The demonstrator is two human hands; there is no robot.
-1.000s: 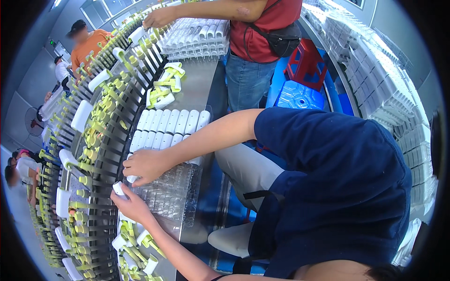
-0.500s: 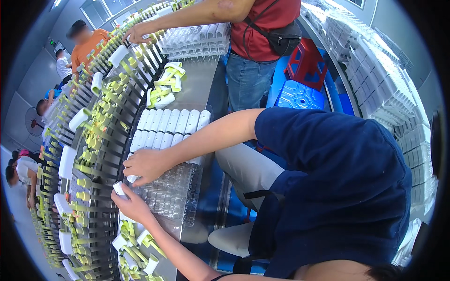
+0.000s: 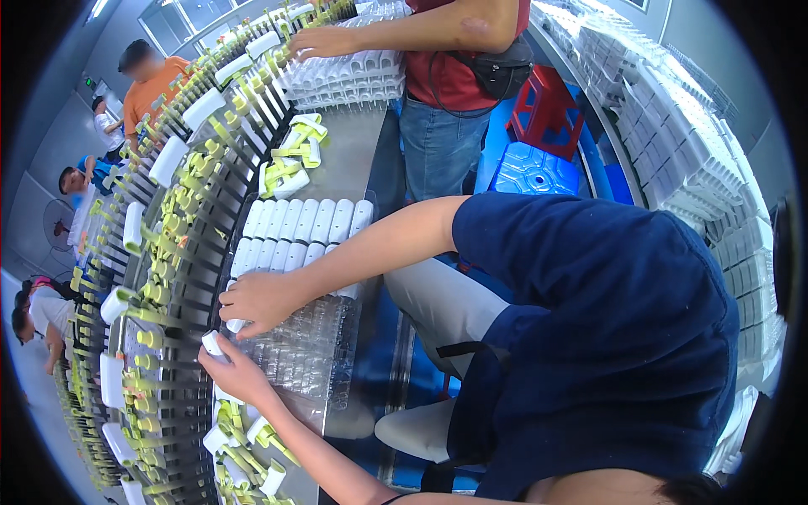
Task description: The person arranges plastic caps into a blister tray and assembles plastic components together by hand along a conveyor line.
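My left hand [image 3: 237, 375] is closed around a small white plastic casing [image 3: 212, 343], whose upper end sticks out past the fingers. Just beyond it, my right hand [image 3: 268, 301] lies palm down over a clear plastic tray [image 3: 295, 358], fingers curled on another white casing [image 3: 236, 325]; most of that piece is hidden. Rows of rounded white casings [image 3: 305, 220] fill the tray's far part, partly covered by my right forearm. The near part shows bare moulded pockets.
A rack-like conveyor [image 3: 181, 370] with yellow-green holders and white parts runs along the left. Yellow-green and white pieces lie in near [image 3: 244, 454] and far [image 3: 295, 156] piles. A co-worker's hand [image 3: 324, 42] is beyond, above stacked trays [image 3: 345, 84]. A blue stool [image 3: 534, 172] stands behind.
White parts on the conveyor have shifted toward the near end. The co-worker's hand has moved right and up. My hands stay almost in place, each with its casing.
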